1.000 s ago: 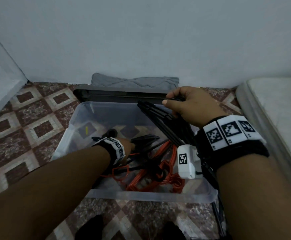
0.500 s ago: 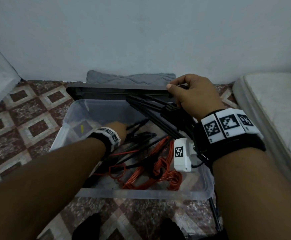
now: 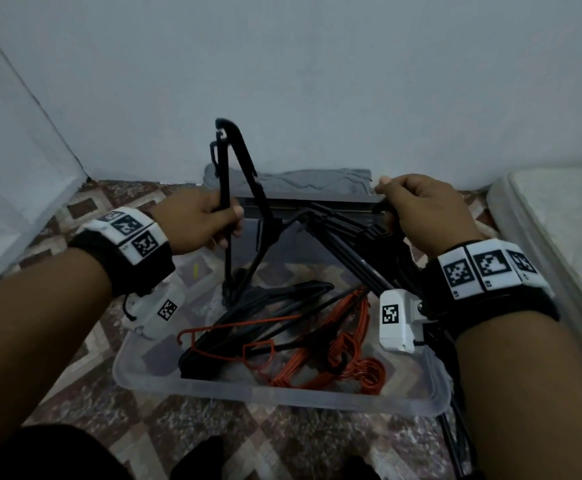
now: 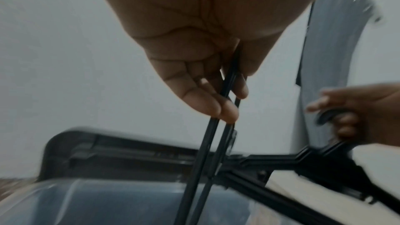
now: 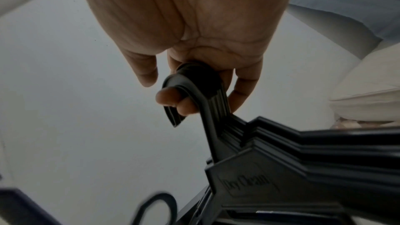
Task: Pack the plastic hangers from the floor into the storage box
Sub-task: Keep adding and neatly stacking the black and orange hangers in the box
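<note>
A clear plastic storage box sits on the patterned floor with black hangers and orange hangers lying in it. My left hand grips the thin bars of black hangers, which stand upright above the box with one end high against the wall. My right hand holds a stack of black hangers by their hooks over the box's right side.
The box's dark lid leans behind it, with a folded grey cloth against the wall. A pale mattress lies on the right. A black rod runs along the floor by the box's right corner.
My left hand has come up out of the box, lifting black hangers until they stand upright. My right hand has stayed over the box's right side with its stack.
</note>
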